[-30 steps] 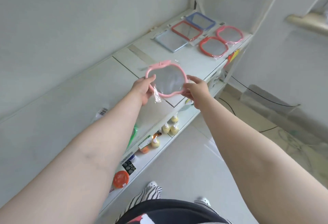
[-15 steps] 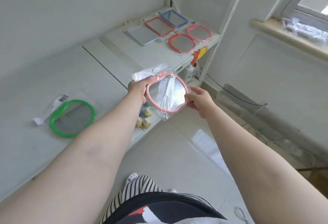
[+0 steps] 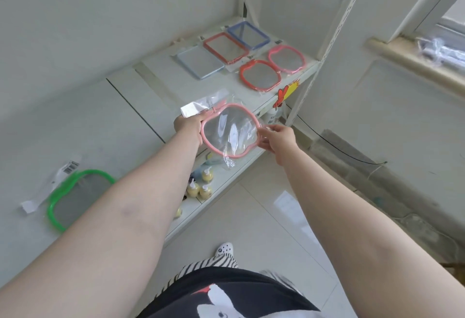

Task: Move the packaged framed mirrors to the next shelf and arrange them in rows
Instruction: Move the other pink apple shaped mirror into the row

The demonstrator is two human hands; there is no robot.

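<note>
A pink apple-shaped mirror in clear wrapping (image 3: 230,130) is held in the air over the shelf's front edge. My left hand (image 3: 187,125) grips its left rim and my right hand (image 3: 278,136) pinches its right rim. On the far shelf section lie several packaged mirrors in two rows: a pale blue rectangle (image 3: 200,62), a red rectangle (image 3: 225,47), a dark blue rectangle (image 3: 247,35), a red apple shape (image 3: 260,75) and a pink apple shape (image 3: 286,58). A green apple-shaped mirror (image 3: 75,198) lies on the near shelf section at left, partly behind my left arm.
The white shelf (image 3: 105,116) has a seam between its two sections. Small yellow bottles (image 3: 200,185) stand on the lower shelf. An upright shelf post (image 3: 314,65) rises at the right end. A black cable (image 3: 339,146) runs along the floor by the wall.
The view has swung left and back, bringing the green mirror into sight. Both hands still hold the pink mirror, now over the shelf's front edge and nearer the far section.
</note>
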